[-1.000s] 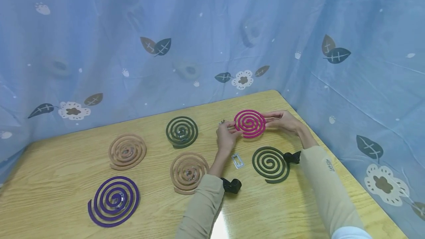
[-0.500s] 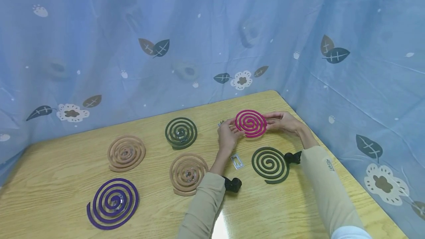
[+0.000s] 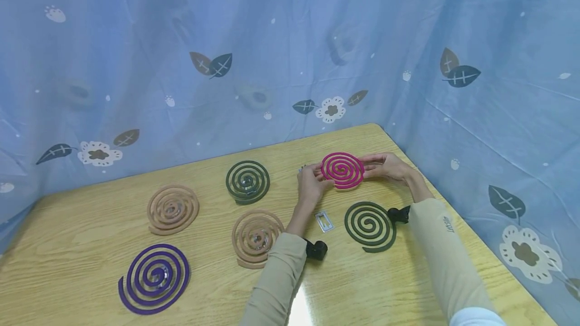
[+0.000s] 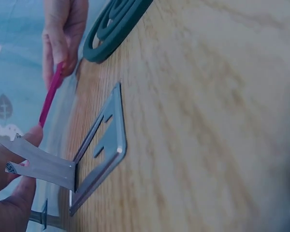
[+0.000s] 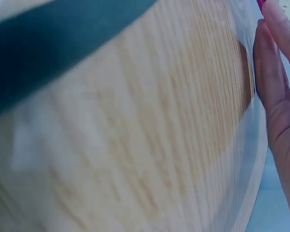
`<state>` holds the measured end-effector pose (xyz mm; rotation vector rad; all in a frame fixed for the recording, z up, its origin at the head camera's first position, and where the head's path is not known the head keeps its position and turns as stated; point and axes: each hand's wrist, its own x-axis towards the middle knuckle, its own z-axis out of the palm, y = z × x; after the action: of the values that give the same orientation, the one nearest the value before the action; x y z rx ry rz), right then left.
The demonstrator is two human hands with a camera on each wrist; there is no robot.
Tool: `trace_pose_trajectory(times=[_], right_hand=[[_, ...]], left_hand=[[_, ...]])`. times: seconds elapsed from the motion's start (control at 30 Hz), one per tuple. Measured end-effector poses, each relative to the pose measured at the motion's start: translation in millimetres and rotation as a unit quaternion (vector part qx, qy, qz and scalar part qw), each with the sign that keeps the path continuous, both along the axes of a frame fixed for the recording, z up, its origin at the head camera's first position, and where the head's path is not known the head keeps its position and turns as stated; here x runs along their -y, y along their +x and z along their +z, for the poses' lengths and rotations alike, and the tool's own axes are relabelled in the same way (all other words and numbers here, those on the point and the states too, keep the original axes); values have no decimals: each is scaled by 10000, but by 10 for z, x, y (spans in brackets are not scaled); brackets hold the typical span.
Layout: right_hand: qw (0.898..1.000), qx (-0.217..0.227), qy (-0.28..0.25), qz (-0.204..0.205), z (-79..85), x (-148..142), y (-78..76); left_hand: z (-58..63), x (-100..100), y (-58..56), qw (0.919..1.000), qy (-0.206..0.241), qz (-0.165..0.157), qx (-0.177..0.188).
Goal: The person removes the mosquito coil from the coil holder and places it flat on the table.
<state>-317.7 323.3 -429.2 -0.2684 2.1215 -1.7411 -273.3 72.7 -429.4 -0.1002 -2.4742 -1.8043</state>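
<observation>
A pink mosquito coil (image 3: 342, 169) is held by its edges between both hands, over the table's far right part. My left hand (image 3: 310, 185) pinches its left edge; my right hand (image 3: 387, 166) pinches the right edge. In the left wrist view the coil (image 4: 49, 99) appears edge-on, stretched between the hands. A metal coil stand (image 4: 118, 145) with a raised prong stands near my left hand there. Another bit of metal shows just behind my left hand in the head view, mostly hidden. Only the fingers of my right hand (image 5: 280, 96) and a sliver of pink show in the right wrist view.
A dark green coil (image 3: 370, 227) lies nearer on the right. Farther left are another green coil (image 3: 247, 181), two tan coils (image 3: 173, 209) and a purple coil (image 3: 154, 278), with metal stands showing through them. Blue curtains (image 3: 272, 64) border the table (image 3: 353, 286).
The pink coil has dipped slightly and looks a little flatter. Both hands keep their hold in nearly the same place.
</observation>
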Motion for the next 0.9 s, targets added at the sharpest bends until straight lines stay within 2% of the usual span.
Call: trace_pose_trajectory(times=[0.37, 0.6, 0.9], right_hand=[[9983, -262, 526, 35, 62, 25, 11], [9962, -262, 818, 117, 112, 51, 25], [9936, -416, 1033, 207, 137, 94, 35]], left_hand=[[-15, -25, 0, 10000, 33, -1, 26], [-26, -44, 10, 9996, -254, 102, -43], [-23, -41, 34, 9994, -334, 21, 1]])
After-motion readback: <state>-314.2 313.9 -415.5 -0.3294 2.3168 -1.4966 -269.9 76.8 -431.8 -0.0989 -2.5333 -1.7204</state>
